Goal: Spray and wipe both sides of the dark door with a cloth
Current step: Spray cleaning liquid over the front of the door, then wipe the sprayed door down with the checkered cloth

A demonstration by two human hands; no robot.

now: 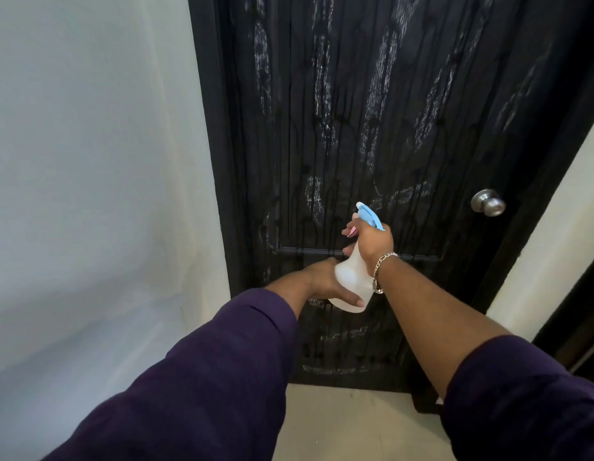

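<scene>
The right hand (372,241) is wrapped around the neck of the spray bottle (352,281), aimed at the dark door (372,111). The left hand (325,281) supports the bottle base, thumb straight.

The dark door (372,128) stands shut in its frame, its grooved black face streaked with whitish spray patches and thin runs trickling downward. A white translucent spray bottle (350,281) with a light blue trigger head is held upright, tilted slightly, just in front of the door's middle rail, nozzle toward the panel.
</scene>
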